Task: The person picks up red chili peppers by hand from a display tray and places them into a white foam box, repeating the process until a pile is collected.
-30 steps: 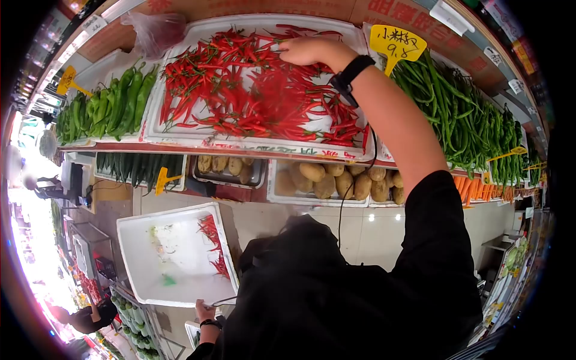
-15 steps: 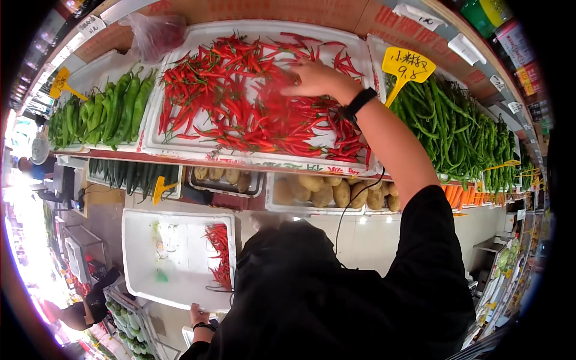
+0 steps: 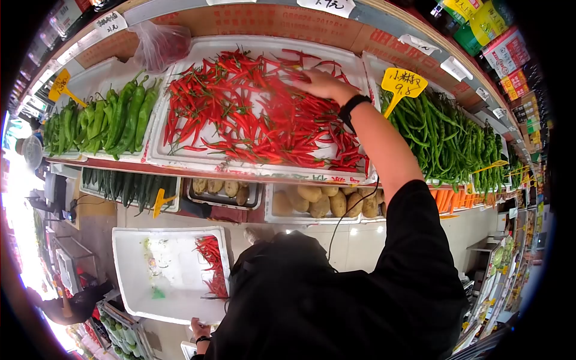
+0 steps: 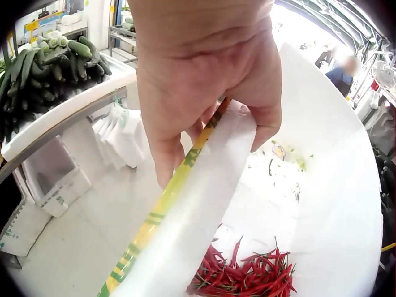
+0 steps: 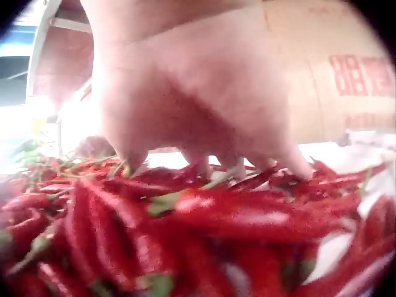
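The left hand (image 4: pixel 207 74) is clamped on the rim of a white foam box (image 3: pixel 135 270), fingers on the outer side by a strip of yellow and green tape (image 4: pixel 162 207) and one digit on the inside. The right hand (image 5: pixel 192 105) has its fingers apart and pointing down, their tips touching red chillies (image 3: pixel 240 117) in a white tray (image 3: pixel 240 169). Each wrist wears a black band.

The chillies cover much of the tray, with white patches showing between them. A smaller pile (image 4: pixel 250 275) of red chillies lies in the box, against the side nearest the person, and green scraps (image 3: pixel 157 293) lie on its bottom.

Left of the tray are thick green peppers (image 3: pixel 126 123); right of it, thin green ones (image 3: pixel 435 132) beside a yellow price sign (image 3: pixel 403 84). A plastic bag (image 3: pixel 157 45) rests at its back left corner, before printed cardboard (image 3: pixel 270 21). On the level below are dark green cucumbers (image 3: pixel 123 185), potatoes (image 3: pixel 320 207) and carrots (image 3: pixel 449 200).
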Available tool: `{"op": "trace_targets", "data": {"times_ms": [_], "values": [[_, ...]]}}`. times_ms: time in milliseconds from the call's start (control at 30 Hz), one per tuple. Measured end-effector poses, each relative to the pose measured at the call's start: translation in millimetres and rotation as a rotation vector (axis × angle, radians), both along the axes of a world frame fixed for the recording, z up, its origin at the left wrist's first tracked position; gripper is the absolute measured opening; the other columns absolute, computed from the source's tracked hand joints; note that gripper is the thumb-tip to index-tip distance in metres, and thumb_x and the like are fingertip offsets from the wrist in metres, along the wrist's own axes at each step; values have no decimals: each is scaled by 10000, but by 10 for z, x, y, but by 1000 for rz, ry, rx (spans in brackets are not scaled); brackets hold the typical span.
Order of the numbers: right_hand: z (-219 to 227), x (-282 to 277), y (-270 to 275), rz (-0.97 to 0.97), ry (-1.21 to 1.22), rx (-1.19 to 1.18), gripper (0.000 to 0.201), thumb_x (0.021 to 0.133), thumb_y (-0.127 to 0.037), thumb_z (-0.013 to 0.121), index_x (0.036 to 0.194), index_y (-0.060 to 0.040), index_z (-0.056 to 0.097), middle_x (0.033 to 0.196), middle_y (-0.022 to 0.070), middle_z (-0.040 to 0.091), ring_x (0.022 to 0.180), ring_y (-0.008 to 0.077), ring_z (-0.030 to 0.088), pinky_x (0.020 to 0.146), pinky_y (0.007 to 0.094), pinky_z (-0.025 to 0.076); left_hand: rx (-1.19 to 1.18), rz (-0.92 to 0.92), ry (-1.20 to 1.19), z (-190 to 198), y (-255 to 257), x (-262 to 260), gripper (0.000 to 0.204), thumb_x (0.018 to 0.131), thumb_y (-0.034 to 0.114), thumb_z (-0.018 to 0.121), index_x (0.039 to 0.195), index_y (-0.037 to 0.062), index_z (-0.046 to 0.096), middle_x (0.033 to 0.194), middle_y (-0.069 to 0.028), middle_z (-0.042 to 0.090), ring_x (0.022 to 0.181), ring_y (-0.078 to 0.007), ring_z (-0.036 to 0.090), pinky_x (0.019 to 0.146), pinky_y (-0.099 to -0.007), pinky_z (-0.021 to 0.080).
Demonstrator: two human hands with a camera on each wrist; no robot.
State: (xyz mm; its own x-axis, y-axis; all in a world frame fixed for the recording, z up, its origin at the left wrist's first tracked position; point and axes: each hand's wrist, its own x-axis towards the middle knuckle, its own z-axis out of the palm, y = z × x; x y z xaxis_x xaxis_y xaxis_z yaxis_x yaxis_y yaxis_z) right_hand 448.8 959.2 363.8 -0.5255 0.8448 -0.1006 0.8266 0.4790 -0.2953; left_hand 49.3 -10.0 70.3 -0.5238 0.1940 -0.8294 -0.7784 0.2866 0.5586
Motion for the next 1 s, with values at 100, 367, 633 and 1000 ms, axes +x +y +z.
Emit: {"op": "trace_targets", "data": {"times_ms": [100,367,633,1000], "values": [[172,-80,-287,128,17,-128,661,922,-547,519,1276,11,522,1256,246,553,1175,370,536,993,405,417,39,114,-201,-70,-30,-114,363,687,214,632,1034,108,632,1026,-63,655,968,-282,622,855,-469,518],[476,-88,156,34,92,185,319,942,-286,487,1081,-74,679,1005,190,671,917,366,644,798,438,511,-56,166,-229,-7,195,-210,395,686,220,633,1064,106,630,1040,-67,652,976,-284,618,857,-476,516],[31,-349,390,95,79,217,219,881,-140,625,1079,-62,677,1087,168,664,1002,354,622,868,419,488,-76,0,24,-27,4,-81,407,677,218,637,1068,103,623,1038,-69,647,969,-279,615,832,-467,523],[9,-177,443,15,139,151,212,808,-142,697,981,-22,673,874,138,690,816,273,665,742,361,516,-100,1,111,-2,78,-49,318,668,181,639,976,103,612,974,-49,636,926,-256,612,811,-445,527]]}}
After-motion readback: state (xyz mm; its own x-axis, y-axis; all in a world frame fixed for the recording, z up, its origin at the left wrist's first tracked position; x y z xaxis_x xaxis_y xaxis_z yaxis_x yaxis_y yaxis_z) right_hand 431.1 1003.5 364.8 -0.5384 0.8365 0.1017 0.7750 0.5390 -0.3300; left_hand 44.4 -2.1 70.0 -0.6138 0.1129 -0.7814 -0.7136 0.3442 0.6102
